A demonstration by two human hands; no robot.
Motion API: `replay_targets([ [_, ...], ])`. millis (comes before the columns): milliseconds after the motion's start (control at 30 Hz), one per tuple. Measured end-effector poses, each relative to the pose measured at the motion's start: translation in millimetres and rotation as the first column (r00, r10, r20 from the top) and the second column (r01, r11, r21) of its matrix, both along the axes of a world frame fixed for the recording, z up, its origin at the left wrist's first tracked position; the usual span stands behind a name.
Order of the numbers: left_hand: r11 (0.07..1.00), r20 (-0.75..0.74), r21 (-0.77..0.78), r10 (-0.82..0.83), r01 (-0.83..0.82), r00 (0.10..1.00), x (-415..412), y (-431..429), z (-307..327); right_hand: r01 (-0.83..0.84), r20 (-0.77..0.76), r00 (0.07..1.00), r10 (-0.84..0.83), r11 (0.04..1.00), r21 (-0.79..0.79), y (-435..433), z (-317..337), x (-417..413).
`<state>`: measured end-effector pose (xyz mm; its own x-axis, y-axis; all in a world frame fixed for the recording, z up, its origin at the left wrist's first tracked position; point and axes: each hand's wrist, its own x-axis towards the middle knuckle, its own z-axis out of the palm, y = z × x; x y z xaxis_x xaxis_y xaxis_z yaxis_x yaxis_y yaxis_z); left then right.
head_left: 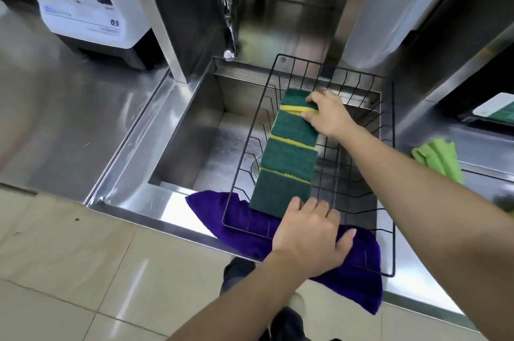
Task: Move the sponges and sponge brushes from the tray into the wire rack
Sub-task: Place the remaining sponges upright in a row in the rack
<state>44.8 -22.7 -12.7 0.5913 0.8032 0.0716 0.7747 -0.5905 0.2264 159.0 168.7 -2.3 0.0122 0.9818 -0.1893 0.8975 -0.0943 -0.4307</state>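
rack (361, 162) right half: free | left: sponges (286, 151)

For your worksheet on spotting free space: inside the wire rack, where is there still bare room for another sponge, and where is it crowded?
Free: the wire rack's right half, between the sponge row and its right wall. Crowded: the left side, with four overlapping sponges, the right hand at the far end, the left hand at the near end.

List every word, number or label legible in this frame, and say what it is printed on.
"Q5": on the front of the white blender base.
Small print on the blender base's panel: too blurred to read.
Green and white card at the right edge: its print is too blurred to read.
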Motion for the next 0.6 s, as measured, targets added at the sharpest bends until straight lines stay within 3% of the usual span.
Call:
replay_targets([
  [167,1.0,0.011,0.012,0.028,-0.028,1.0,2,-1,0,0.095,0.154,0.984,-0.092,0.995,-0.016,-1,4,12],
  [267,0.999,0.028,0.015,0.048,-0.049,0.998,1,-1,-1,0.074,0.005,0.997,-0.074,0.994,-0.077,-4,0,11],
  [400,0.998,0.036,0.01,0.067,-0.067,0.997,2,-1,0,0.045,-0.073,0.996,-0.054,0.992,-0.121,-10,2,16],
  [500,0.997,0.036,0.001,0.072,-0.072,0.997,3,-1,0,0.026,-0.141,0.988,-0.062,0.97,-0.24,-15,7,25],
  [600,0.997,0.036,-0.009,0.076,-0.075,0.996,4,-1,1,0.037,-0.321,0.938,-0.135,0.955,-0.294,-20,12,25],
])
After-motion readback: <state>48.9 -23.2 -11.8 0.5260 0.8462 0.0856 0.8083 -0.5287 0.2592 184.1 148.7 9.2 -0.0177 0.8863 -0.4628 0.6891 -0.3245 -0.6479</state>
